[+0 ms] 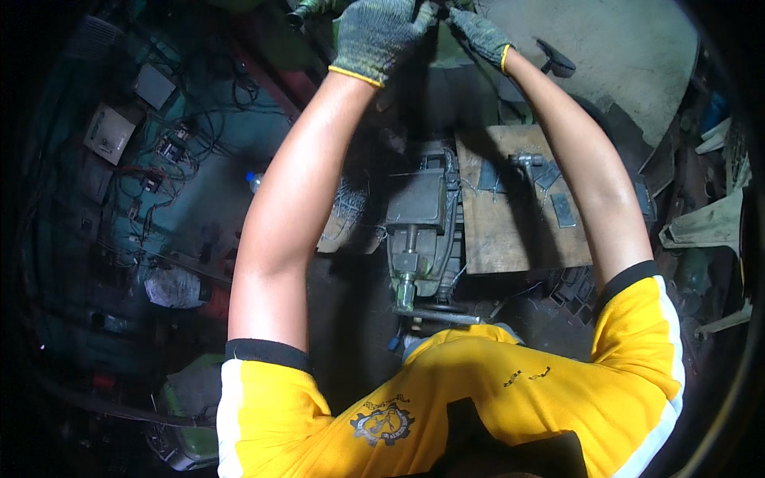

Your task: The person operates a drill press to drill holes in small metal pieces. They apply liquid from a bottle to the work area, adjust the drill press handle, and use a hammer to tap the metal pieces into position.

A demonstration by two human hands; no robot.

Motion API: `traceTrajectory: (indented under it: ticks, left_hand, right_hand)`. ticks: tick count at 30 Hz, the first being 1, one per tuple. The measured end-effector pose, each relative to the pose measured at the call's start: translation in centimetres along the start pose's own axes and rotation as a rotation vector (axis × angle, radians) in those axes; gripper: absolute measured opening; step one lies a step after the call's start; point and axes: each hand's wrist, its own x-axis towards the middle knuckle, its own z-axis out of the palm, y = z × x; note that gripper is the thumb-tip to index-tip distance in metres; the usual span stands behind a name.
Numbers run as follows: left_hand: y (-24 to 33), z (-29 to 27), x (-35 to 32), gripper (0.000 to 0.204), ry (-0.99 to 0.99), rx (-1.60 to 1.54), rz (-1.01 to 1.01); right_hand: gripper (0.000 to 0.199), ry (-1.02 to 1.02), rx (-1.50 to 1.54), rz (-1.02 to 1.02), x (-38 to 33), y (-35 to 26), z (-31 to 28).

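Both arms reach up to the top edge of the head view, in grey knit gloves with yellow cuffs. My left hand (376, 36) shows its back, with the thumb pointing right; its fingers run out of the picture. My right hand (482, 38) has its fingers drawn together, pointing toward the left thumb. Both seem closed at a dark part of a green machine (450, 52), but what they grip is cut off by the edge. Below them a machine vise (416, 199) with a screw and handle lies nearer to my body.
Right of the vise, a wooden board (498, 231) carries a hammer (527, 163) and several small metal plates (563, 211). Metal shavings (349, 199) lie left of the vise. Loose wiring and boxes (109, 133) fill the left, a blue-capped bottle (253, 182) stands by my left arm, and scrap lies at right.
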Motion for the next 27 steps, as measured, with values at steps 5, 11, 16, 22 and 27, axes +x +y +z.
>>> traceTrajectory:
  ticks: [5,11,16,22,27]
  left_hand:
    - [0.7,1.0,-2.6,0.027,-0.468,0.335,0.097]
    - [-0.2,-0.5,-2.3,0.015,-0.483,0.198,0.366]
    - [0.8,-0.6,-2.3,0.017,-0.524,0.358,0.196]
    - [-0.2,-0.8,-3.8,0.018,-0.669,0.355,0.391]
    - [1.0,-3.1,-3.2,0.014,-0.663,0.242,0.492]
  right_hand:
    - [0.048,-0.095,-0.053,0.111,-2.0,1.3,0.9]
    - [0.044,-0.074,0.058,0.086,-0.5,1.3,1.4]
    - [0.042,-0.217,0.367,0.534,-0.8,-1.2,-2.0]
    - [0.041,-0.213,0.428,0.626,0.5,-5.0,-5.4]
    - [0.04,-0.212,0.458,0.665,1.4,-5.9,-6.0]
